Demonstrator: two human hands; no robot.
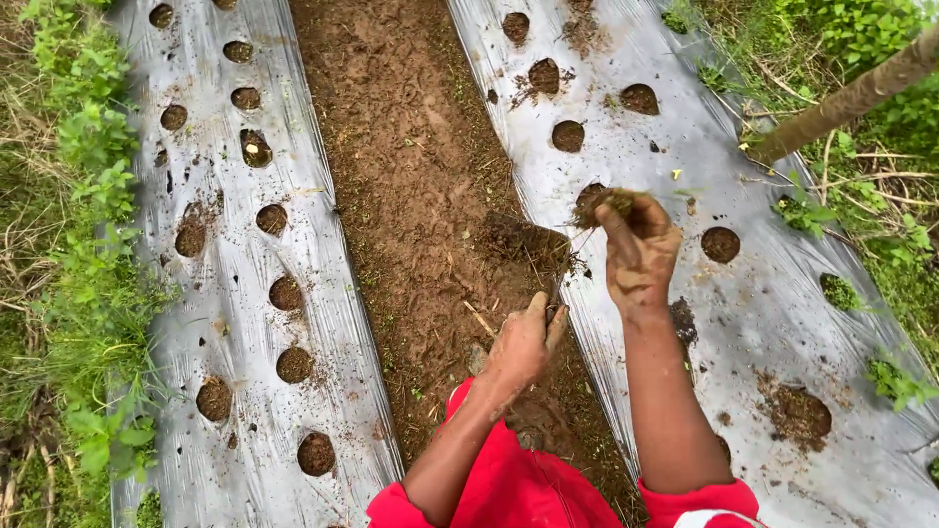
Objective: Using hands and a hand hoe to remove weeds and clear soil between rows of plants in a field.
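My right hand (638, 249), caked with soil, is raised over the right silver plastic sheet (782, 293) and pinches a small clump of roots and weeds (604, 203) between its fingers. My left hand (523, 344) is lower, over the soil furrow (411, 166), gripping a thin dark tool handle (556, 293) whose end reaches toward a dark clump of loosened earth (523, 240) at the sheet's edge. Both arms wear red sleeves pushed up at the bottom of the view.
A second silver mulch sheet (235, 293) lies on the left; both sheets have several round planting holes filled with soil. Green weeds (88, 274) border the left side, grass and a slanted tree trunk (851, 98) the right.
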